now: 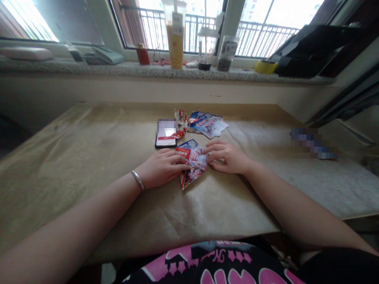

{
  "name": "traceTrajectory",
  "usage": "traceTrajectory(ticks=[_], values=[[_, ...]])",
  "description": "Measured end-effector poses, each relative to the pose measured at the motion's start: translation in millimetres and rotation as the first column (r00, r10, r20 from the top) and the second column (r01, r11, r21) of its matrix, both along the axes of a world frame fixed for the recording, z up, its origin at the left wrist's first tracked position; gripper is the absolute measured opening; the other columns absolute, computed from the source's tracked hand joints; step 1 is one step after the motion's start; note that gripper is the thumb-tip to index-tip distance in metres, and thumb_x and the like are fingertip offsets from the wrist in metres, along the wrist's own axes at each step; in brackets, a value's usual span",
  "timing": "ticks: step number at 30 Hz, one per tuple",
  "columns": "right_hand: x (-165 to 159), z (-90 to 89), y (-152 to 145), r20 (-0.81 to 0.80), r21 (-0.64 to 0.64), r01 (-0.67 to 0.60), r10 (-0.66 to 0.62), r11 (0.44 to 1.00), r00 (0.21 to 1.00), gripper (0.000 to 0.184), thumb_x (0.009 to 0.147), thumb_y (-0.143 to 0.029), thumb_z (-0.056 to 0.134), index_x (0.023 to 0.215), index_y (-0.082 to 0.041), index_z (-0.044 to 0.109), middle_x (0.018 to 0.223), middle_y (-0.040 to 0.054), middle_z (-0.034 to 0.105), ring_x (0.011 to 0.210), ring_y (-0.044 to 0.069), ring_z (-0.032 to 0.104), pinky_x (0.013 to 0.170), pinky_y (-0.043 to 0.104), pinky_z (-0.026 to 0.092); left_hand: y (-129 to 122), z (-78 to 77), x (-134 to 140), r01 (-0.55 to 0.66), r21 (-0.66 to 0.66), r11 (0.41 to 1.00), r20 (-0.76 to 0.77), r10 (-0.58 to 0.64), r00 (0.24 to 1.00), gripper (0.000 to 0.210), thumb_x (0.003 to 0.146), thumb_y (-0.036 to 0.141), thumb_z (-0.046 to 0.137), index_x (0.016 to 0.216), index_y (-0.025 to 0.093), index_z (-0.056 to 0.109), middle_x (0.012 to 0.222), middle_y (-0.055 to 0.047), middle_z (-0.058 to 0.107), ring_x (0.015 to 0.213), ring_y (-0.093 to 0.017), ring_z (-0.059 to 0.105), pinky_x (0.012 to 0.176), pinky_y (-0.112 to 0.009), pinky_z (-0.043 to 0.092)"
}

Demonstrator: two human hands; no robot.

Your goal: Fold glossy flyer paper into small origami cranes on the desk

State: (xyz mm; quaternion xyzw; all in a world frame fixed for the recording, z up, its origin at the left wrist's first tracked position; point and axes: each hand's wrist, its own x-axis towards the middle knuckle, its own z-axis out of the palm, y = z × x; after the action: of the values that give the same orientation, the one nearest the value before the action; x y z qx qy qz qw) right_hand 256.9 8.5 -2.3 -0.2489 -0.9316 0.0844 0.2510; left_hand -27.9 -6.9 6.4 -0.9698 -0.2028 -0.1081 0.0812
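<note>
A printed flyer [197, 162], folded with a red flap on its left side and a pointed lower corner, rests on the cloth-covered table [118, 213] in front of me. My left hand [162, 167], with a silver bangle at the wrist, grips the flyer's left side, its fingers over the red flap. At the right edge, the bent fingers of my right hand [225, 157] hold the same sheet. My fingertips hide parts of both edges.
Beyond the flyer lie a phone [166, 136], folded red-and-white paper pieces [181, 121] and a fanned stack of flyers [209, 125]. A blurred item [314, 144] lies far right. Cups, including a tall yellow-filled one [175, 47], stand on the windowsill [127, 70].
</note>
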Motion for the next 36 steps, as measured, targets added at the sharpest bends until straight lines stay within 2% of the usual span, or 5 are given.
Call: traceTrajectory(ticks=[8, 16, 25, 30, 36], values=[[-5.9, 4.1, -5.2, -0.001, -0.044, -0.029, 0.029, 0.999, 1.0, 0.014, 0.075, -0.016, 0.059, 0.062, -0.021, 0.056, 0.09, 0.0054, 0.071, 0.09, 0.02, 0.063, 0.082, 0.036, 0.049, -3.7, 7.3, 1.9, 0.11, -0.169, 0.98, 0.023, -0.107, 0.994, 0.032, 0.094, 0.041, 0.047, 0.117, 0.024, 0.061, 0.109, -0.007, 0.065, 0.098, -0.021, 0.058, 0.087, -0.036, 0.046], [-8.0, 7.4, -9.5, 0.106, 0.018, 0.065, -0.067, 0.998, 0.992, 0.018, 0.084, -0.024, 0.052, 0.067, -0.021, 0.056, 0.076, 0.0057, 0.068, 0.072, 0.017, 0.06, 0.07, 0.031, 0.044, -3.1, 6.2, 0.6, 0.021, -0.099, 0.995, -0.015, -0.022, 1.0, 0.053, 0.087, 0.056, 0.052, 0.125, 0.02, 0.056, 0.121, -0.01, 0.061, 0.112, -0.028, 0.055, 0.099, -0.045, 0.039], [-8.5, 8.2, -12.2, 0.161, -0.014, 0.062, -0.059, 0.998, 0.985, 0.016, 0.085, -0.027, 0.054, 0.074, -0.02, 0.064, 0.08, 0.0044, 0.07, 0.074, 0.016, 0.063, 0.069, 0.028, 0.043, 1.2, -1.9, 1.7, -0.066, 0.022, 0.998, 0.023, 0.066, 0.998, 0.031, 0.094, 0.031, 0.046, 0.121, 0.023, 0.06, 0.118, -0.006, 0.065, 0.109, -0.022, 0.057, 0.098, -0.039, 0.042], [-10.3, 7.7, -14.7, 0.164, -0.074, 0.082, -0.069, 0.994, 0.984, 0.02, 0.087, -0.033, 0.054, 0.076, -0.02, 0.065, 0.074, 0.0042, 0.068, 0.069, 0.015, 0.06, 0.064, 0.026, 0.041, 4.6, -6.0, 1.8, -0.059, 0.019, 0.998, 0.014, 0.059, 0.998, 0.027, 0.095, 0.024, 0.044, 0.113, 0.023, 0.064, 0.104, -0.006, 0.067, 0.095, -0.018, 0.059, 0.085, -0.033, 0.048], [-15.9, -0.8, -11.2, 0.117, -0.227, 0.322, -0.303, 0.919, 0.946, 0.025, 0.087, -0.037, 0.055, 0.073, -0.019, 0.063, 0.063, 0.0005, 0.061, 0.056, 0.011, 0.05, 0.054, 0.023, 0.034, 5.3, -8.2, 1.2, -0.043, -0.051, 0.998, 0.048, 0.046, 0.998, 0.029, 0.096, 0.021, 0.041, 0.11, 0.021, 0.066, 0.101, -0.007, 0.066, 0.09, -0.018, 0.059, 0.077, -0.03, 0.051]])
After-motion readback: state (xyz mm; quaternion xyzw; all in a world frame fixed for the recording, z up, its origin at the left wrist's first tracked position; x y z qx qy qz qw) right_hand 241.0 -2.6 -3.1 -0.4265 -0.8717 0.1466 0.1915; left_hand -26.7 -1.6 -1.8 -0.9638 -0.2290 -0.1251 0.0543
